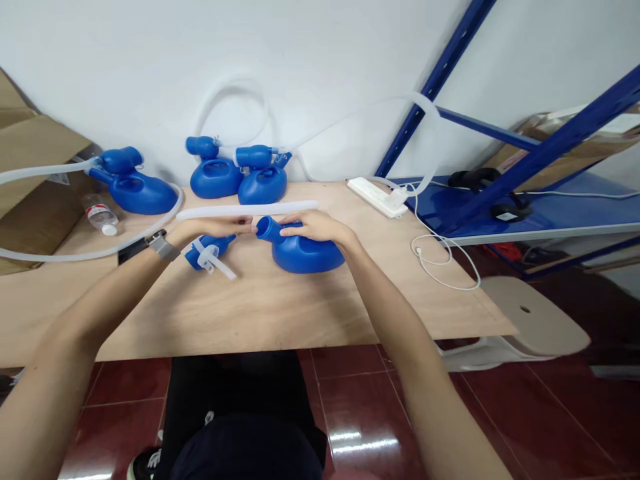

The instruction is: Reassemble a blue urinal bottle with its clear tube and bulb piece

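A blue plastic bottle point(305, 253) with an angled neck lies on the plywood table point(280, 307). My right hand point(315, 227) rests over its neck and grips it. My left hand point(215, 228) reaches to the neck's opening, fingertips touching the rim. Just below my left hand lies a blue cap with a white fitting point(210, 255). A short translucent tube point(245, 211) lies straight across the table behind both hands.
Three more blue bottles point(137, 187) point(215, 172) point(263, 180) with hoses stand at the back. A small water bottle point(100, 215) and cardboard box point(30, 153) are at left. A white power strip point(377, 197), cable, blue shelving point(540, 207) and beige stool point(535, 320) are at right.
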Tool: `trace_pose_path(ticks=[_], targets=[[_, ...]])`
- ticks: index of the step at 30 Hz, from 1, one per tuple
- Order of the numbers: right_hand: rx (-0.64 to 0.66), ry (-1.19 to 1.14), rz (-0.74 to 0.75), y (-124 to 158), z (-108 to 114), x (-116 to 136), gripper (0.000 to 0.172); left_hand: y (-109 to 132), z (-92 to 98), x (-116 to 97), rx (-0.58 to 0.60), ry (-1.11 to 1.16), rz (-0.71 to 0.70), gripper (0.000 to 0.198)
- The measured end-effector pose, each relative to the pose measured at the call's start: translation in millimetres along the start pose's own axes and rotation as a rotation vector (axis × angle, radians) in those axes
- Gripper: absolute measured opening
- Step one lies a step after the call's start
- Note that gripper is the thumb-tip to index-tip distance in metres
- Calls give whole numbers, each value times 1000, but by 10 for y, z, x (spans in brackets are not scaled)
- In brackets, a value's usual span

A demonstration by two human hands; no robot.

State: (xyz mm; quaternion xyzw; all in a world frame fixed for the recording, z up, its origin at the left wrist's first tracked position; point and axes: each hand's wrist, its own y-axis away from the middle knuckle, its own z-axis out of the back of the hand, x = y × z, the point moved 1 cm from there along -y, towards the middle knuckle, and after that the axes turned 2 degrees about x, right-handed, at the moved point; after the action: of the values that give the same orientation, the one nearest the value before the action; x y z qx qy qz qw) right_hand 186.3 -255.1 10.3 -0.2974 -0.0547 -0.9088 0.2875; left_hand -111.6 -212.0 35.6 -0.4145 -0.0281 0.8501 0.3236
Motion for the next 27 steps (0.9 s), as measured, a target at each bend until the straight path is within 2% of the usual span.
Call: trace_pose_path(ticks=[2, 4, 6, 8, 11, 13, 15, 17, 19, 21, 23, 25, 27], targets=[[-15, 8, -41, 12, 3, -24, 43, 156, 33, 45, 254, -101, 23, 42], [-43, 26, -76, 10, -5, -37, 44, 321, 75, 71, 404, -228, 34, 37], [-68, 47, -84, 2, -14, -40, 45, 479, 121, 52, 416, -313, 9, 34], [-81, 61, -67, -3, -22, -35, 47, 637, 161, -28, 437, -306, -36, 31], [-86, 89, -47, 9, -37, -13, 52, 899, 243, -238, 495, -178, -63, 30], [-90, 101, -40, 37, -49, 9, 53, 1098, 326, -367, 485, -85, -34, 27], [-76, 99, -25, 78, -61, 35, 52, 1310, 412, -417, 399, -28, 25, 25], [-47, 95, -5, 124, -72, 68, 50, 1519, 477, -352, 201, -27, 66, 25], [-25, 139, 15, 166, -97, 124, 48, 1709, 506, -181, -91, -42, 88, 28], [-85, 249, 18, 197, -162, 228, 48, 1868, 493, 59, -378, -23, 152, 31], [-176, 377, 22, 211, -296, 399, 53, 1982, 447, 308, -557, -6, 270, 34], [-211, 451, 63, 195, -514, 623, 55, 2037, 378, 505, -564, -53, 376, 38], [-166, 449, 134, 125, -786, 845, 52, 2039, 296, 626, -461, -99, 432, 41]])
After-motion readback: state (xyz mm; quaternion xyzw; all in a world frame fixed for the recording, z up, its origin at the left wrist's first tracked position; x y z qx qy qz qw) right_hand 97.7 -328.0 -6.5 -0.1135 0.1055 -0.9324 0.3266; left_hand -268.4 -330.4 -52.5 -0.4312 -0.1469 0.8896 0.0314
